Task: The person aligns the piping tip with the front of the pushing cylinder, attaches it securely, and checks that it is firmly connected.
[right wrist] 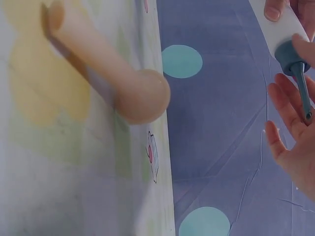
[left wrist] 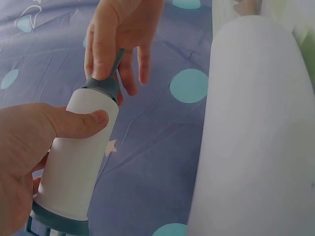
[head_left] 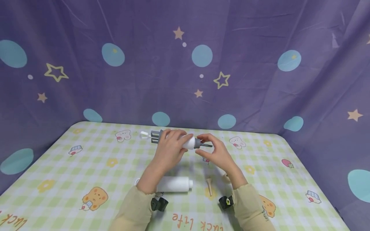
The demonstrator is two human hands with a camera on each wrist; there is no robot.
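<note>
A syringe-like press (head_left: 189, 143) with a white barrel is held level above the table. A slatted grey frame and a white handle (head_left: 144, 135) form its left end. My left hand (head_left: 170, 146) grips the barrel, thumb laid along its near side in the left wrist view. At the other end is a grey nozzle (head_left: 204, 145) with a thin spout. My right hand (head_left: 216, 152) pinches the nozzle's collar between thumb and fingers, while its other fingers spread beside the spout (right wrist: 303, 93).
Below the left forearm lies a second white cylinder (head_left: 174, 184) with a small end cap. A beige flared nozzle (head_left: 209, 186) lies to its right, and another beige piece (head_left: 226, 178) is partly hidden by the right wrist. A purple curtain (head_left: 185, 64) hangs behind the table.
</note>
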